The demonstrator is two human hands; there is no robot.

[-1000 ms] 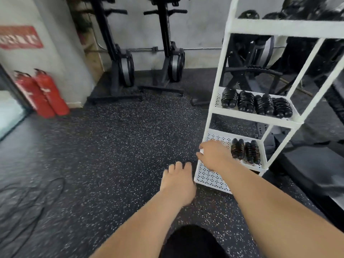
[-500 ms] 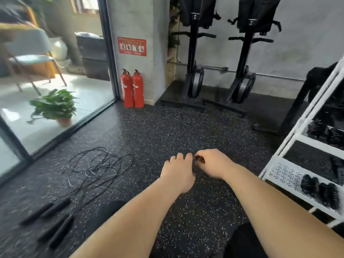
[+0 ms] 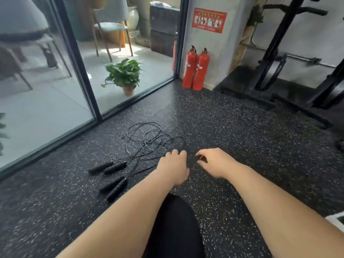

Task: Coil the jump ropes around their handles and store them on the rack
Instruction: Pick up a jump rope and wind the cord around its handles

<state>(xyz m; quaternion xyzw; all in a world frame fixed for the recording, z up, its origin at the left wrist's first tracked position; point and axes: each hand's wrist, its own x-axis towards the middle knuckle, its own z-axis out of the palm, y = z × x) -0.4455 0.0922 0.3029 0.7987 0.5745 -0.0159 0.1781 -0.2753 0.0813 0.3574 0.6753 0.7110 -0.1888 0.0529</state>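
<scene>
a black-clad knee (image 3: 173, 226) is nearest, well short of the ropes (image 3: 150, 141). the left hand (image 3: 173, 167) hovers at the ropes' near edge, fingers loosely bent and grasping nothing; whether it touches them i cannot tell. the right hand (image 3: 214, 162) is just right of the ropes, loosely curled and empty. the ropes lie uncoiled on the floor (image 3: 251, 146), with four handles (image 3: 114, 167) in two pairs at their near left. beyond the ropes stand two extinguishers (image 3: 195, 69) and a plant (image 3: 123, 74).

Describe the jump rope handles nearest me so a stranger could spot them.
From the glass wall, drop to the tangled black cords on the speckled floor. Two handle pairs lie at their near end; pick the nearer pair, not the farther pair.
</scene>
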